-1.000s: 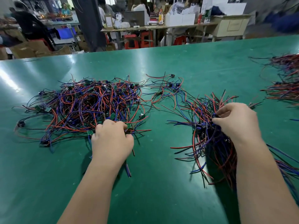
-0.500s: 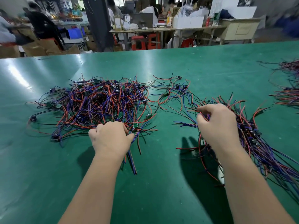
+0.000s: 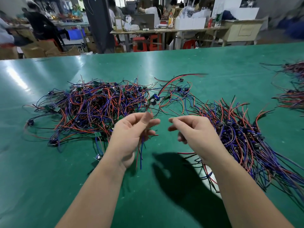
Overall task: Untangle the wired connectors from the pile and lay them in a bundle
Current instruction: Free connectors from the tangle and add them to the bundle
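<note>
Head view of a green work table (image 3: 49,186). The left hand (image 3: 131,134) is raised above the table surface, its thumb and fingers pinched together on one wired connector (image 3: 153,98). The connector's small blue and black body stands blurred just above the fingertips, a red and black lead arcs from it up and to the right, and thin red and blue wire ends hang below the palm. The right hand (image 3: 195,134) is held just beside the left, apart from it, with its index finger and thumb reaching toward the left hand and the remaining fingers loosely curled; it holds nothing.

The pile (image 3: 92,106) of tangled red, blue, purple and black wires, with small green boards and dark connector bodies among them, lies on the table beyond and to the left of the left hand. The bundle (image 3: 238,129) of wires already laid roughly parallel lies to the right, running under the right forearm toward the near right edge. A pale strip (image 3: 207,171) shows beneath the bundle beside the forearm; what it is cannot be told. Further wire heaps (image 3: 292,96) lie well apart at the far right edge. Workbenches (image 3: 164,30) and red stools (image 3: 139,44) stand behind the table.
</note>
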Action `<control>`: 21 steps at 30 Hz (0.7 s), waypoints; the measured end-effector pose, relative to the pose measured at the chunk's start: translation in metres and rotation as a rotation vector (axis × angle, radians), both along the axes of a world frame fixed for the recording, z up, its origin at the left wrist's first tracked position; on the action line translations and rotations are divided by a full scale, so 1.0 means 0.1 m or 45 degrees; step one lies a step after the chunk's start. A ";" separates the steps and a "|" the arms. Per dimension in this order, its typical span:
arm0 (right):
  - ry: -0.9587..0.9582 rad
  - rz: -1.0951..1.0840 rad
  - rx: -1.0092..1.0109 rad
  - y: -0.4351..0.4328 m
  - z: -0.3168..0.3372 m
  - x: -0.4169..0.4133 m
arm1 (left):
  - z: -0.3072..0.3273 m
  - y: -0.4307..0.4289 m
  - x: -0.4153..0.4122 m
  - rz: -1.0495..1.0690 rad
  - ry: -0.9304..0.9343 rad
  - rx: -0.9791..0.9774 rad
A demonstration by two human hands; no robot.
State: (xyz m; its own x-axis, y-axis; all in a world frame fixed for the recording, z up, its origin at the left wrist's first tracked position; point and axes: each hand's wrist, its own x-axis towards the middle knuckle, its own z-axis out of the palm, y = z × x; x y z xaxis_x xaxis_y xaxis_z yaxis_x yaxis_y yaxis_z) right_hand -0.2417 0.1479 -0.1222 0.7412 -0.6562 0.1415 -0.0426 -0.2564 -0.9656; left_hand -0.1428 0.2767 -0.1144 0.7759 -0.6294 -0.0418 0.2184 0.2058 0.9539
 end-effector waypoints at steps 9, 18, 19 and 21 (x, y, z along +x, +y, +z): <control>-0.480 0.087 0.707 0.10 0.14 0.00 | 0.00 0.00 -0.17 -0.502 0.028 0.260; -0.265 0.143 0.745 0.03 0.13 -0.04 | -0.01 -0.02 -0.22 -0.470 -0.037 0.228; -0.208 0.160 0.722 0.03 0.12 -0.05 | -0.02 -0.02 -0.21 -0.393 -0.026 0.172; -0.150 0.155 0.664 0.04 0.10 -0.05 | -0.03 -0.03 -0.20 -0.288 -0.011 0.110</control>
